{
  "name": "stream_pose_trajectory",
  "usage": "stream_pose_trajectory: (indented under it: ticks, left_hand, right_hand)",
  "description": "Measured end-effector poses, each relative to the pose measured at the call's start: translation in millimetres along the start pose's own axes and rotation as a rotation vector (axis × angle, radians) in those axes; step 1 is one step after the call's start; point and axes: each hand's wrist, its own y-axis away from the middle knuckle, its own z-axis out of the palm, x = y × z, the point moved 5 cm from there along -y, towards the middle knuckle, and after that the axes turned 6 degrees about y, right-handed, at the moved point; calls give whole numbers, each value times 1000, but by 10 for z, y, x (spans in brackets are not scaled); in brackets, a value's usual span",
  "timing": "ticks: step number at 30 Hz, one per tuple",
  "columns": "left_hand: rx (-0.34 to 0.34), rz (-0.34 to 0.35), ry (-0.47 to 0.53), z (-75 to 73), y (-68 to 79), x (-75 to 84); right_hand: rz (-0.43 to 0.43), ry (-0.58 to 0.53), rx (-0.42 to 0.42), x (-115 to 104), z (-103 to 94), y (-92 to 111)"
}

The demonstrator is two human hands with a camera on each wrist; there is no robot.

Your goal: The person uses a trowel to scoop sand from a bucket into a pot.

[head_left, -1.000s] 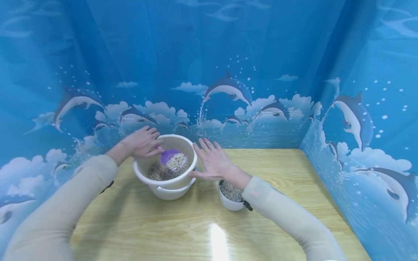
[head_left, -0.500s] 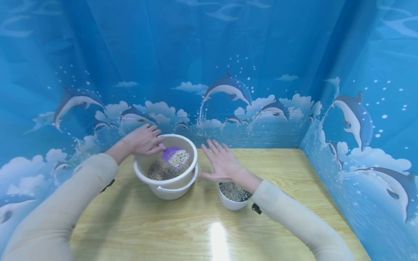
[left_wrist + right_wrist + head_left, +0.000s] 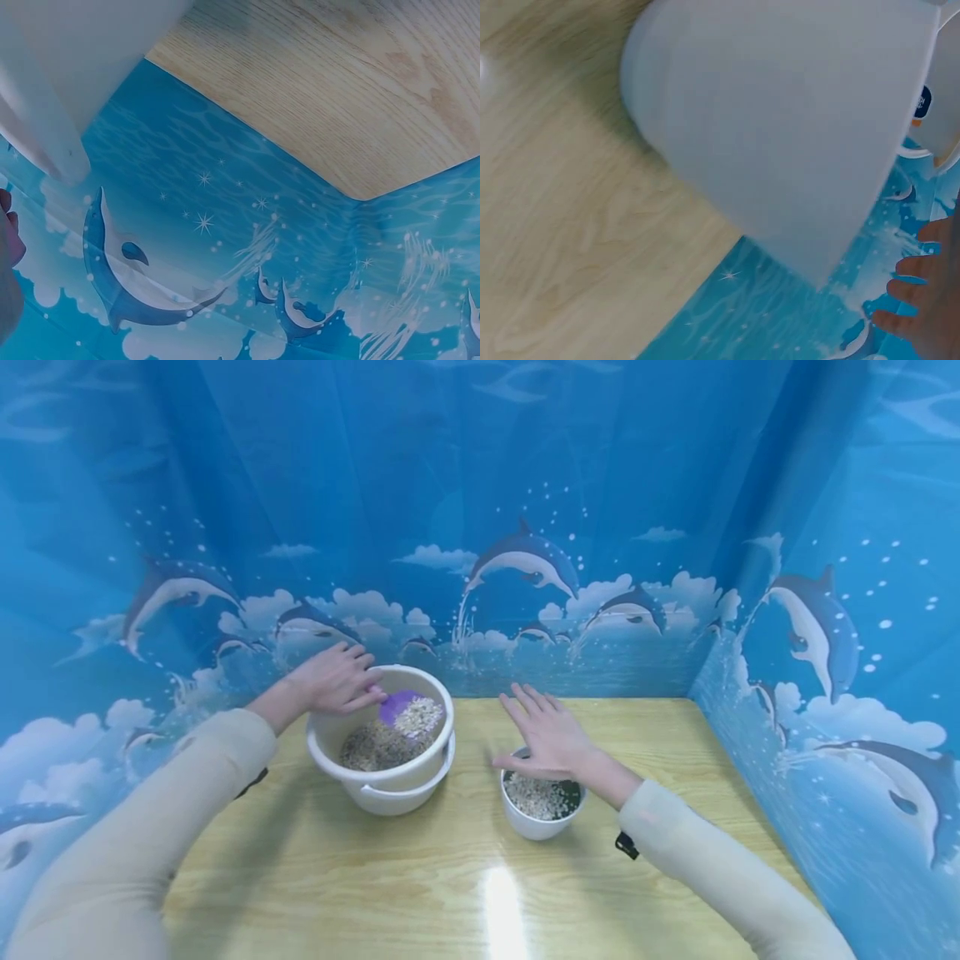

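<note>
In the head view my left hand (image 3: 333,681) pinches the handle of a purple scoop (image 3: 393,705) over the white bucket (image 3: 390,800). Pale grainy bits (image 3: 418,717) lie heaped on the scoop. More mixed grains (image 3: 382,747) cover the bucket's bottom. My right hand (image 3: 551,739), fingers straight and spread, is above the smaller white bowl (image 3: 532,828) and covers its back part. Gritty grains (image 3: 536,795) with a dark patch show in that bowl. In the right wrist view the bowl (image 3: 772,120) looms large, with my right fingertips (image 3: 911,292) beyond its rim.
A wooden table (image 3: 337,877) bears both containers. Blue curtains (image 3: 480,485) with dolphins stand along the back and sides. The bucket's white handle (image 3: 408,793) hangs down on its front side. A bright glare (image 3: 504,910) lies near the front.
My right hand has moved right, away from the bucket's rim to over the bowl. My left hand has shifted the loaded scoop slightly right and up within the bucket's mouth.
</note>
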Motion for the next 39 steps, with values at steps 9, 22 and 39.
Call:
stream_pose_trajectory:
  ticks: [9,22,39]
  left_hand:
    - [10,19,2,6,-41,29]
    - [0,11,11,-28,-74,77]
    - [-7,32,23,-119,-186,200]
  right_hand:
    - [9,12,17,148,70,194]
    - [20,30,24,272,117,479]
    - [29,19,49,325,141,717]
